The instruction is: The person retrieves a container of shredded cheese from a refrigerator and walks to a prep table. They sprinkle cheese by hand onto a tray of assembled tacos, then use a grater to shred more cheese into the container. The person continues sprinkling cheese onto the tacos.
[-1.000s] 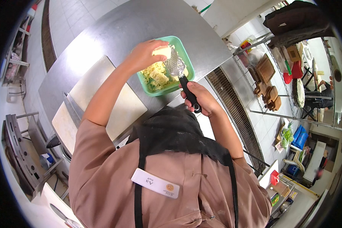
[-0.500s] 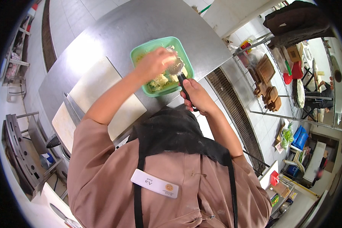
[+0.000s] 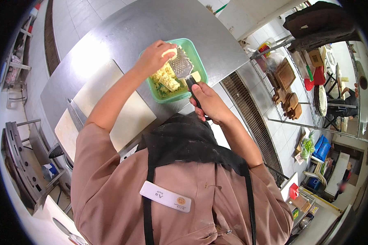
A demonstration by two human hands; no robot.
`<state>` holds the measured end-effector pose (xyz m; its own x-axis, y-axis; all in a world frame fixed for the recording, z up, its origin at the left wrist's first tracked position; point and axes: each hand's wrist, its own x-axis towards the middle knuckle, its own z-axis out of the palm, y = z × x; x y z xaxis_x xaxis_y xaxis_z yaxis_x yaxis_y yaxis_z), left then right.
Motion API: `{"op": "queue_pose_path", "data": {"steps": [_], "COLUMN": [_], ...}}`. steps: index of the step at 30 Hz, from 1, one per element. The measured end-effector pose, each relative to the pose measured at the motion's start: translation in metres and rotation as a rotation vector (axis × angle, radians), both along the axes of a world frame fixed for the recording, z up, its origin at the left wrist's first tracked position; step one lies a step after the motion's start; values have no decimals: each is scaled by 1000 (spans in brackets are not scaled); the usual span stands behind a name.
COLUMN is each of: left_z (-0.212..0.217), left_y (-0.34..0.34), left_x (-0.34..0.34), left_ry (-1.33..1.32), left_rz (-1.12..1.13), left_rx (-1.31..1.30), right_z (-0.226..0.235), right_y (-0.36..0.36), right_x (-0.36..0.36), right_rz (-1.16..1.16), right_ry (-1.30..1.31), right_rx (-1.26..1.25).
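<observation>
In my right hand is the black handle of a flat metal grater, its perforated blade reaching over a light green plastic tub. My left hand pinches a pale yellow piece of cheese beside the top of the blade. Yellow shreds fill part of the tub, with bits of green among them. A pale block lies in the tub near the handle, and another chunk lies among the shreds. The grater and my left hand cover some of the contents.
The tub stands on a steel table. A white cutting board with a knife on it lies to the left. A wire shelf holding wooden boards stands at right, beyond a floor grate.
My left hand has moved left and up off the blade with the cheese, which now shows. The grater's blade has shifted left, and more of the shreds are visible.
</observation>
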<state>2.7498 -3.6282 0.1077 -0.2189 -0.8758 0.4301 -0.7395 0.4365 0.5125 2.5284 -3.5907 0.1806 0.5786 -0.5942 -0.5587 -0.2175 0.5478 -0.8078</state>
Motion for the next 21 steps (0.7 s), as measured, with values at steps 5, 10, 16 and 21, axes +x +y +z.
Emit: {"op": "queue_pose_path", "data": {"steps": [5, 10, 16, 21], "left_z": [-4, 3, -3, -7], "left_y": [5, 6, 12, 16], "left_x": [1, 1, 3, 3], "left_ry": [7, 89, 111, 58], "left_rz": [-82, -47, 60, -97], "left_rx": [135, 43, 90, 135], "right_z": [-1, -3, -3, -3], "right_y": [-2, 4, 9, 7], "right_x": [0, 0, -2, 1], "right_rz": [22, 22, 31, 14], "right_ry": [95, 76, 80, 131], "right_rx": [-43, -37, -36, -60]}}
